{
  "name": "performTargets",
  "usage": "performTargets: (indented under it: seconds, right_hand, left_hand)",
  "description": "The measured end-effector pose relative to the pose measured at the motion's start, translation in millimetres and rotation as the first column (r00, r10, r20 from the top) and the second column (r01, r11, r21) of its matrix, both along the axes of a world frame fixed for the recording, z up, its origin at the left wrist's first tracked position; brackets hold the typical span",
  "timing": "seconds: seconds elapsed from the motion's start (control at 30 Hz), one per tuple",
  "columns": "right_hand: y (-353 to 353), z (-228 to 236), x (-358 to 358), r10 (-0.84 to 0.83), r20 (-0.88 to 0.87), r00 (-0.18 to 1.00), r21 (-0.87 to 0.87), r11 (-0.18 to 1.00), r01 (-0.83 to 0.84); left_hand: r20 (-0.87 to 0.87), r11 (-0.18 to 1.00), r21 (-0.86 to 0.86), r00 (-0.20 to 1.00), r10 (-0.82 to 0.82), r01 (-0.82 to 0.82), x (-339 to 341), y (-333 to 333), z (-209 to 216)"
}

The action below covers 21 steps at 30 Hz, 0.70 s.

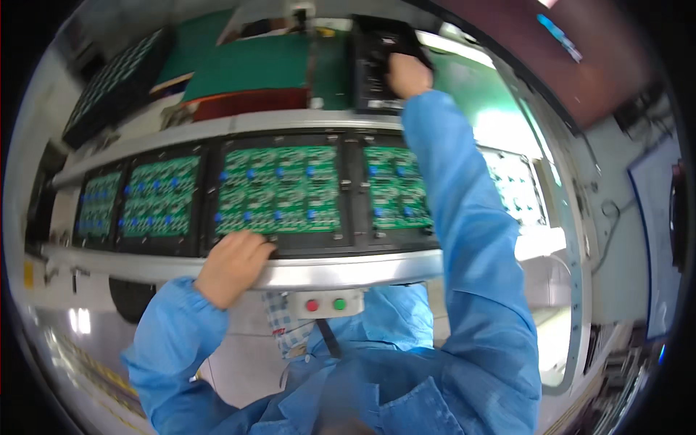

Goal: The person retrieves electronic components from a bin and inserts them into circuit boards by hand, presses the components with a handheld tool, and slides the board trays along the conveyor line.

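My left hand (233, 268) lies over the front metal rail, its fingers resting on the lower edge of a black carrier frame. That frame holds a green circuit board panel (279, 190) with several blue parts on it. My right arm stretches forward across the row of carriers. At its end my right hand (409, 75) is down in a black bin (373, 90) at the back; its fingertips are hidden and slightly blurred. Small dark items lie in the bin, too unclear to name. Partly behind my right sleeve is another circuit board panel (391, 185).
More circuit board panels (161, 196) sit in carriers to the left along the metal rail (341, 272). A control box with red and green buttons (326, 304) hangs below it. Green mats (250, 69) and a black rack (119, 83) are behind. A dark screen (522, 43) stands at upper right.
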State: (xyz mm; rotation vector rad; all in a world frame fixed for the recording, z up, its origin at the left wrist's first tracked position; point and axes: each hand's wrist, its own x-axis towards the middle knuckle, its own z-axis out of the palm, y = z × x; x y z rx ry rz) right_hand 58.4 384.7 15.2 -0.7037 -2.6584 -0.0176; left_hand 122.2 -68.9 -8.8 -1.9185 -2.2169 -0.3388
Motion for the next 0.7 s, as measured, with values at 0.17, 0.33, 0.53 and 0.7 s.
performTargets:
  seconds: [0.17, 0.33, 0.53, 0.7]
  right_hand:
    - [-1, -9, 0, 0.01, -0.116, 0.993, 0.007, 1.0, -0.009]
    - [-1, -13, 2, 0.023, -0.189, 0.982, 0.027, 0.999, -0.018]
    - [-2, -13, -6, 0.105, -0.243, 0.964, 0.073, 0.993, -0.089]
    - [-27, 0, -3, 0.173, -0.173, 0.97, 0.104, 0.982, -0.157]
  left_hand:
    - [0.209, 0.994, -0.001, 0.972, 0.104, -0.106, 9, 2, 3]
    - [0.233, 0.994, -0.032, 0.966, 0.109, -0.104, 6, 4, -1]
    - [0.285, 0.992, -0.021, 0.95, 0.125, -0.124, 7, 4, -6]
    - [0.331, 1.0, 0.02, 0.944, 0.004, -0.011, -4, 3, -12]
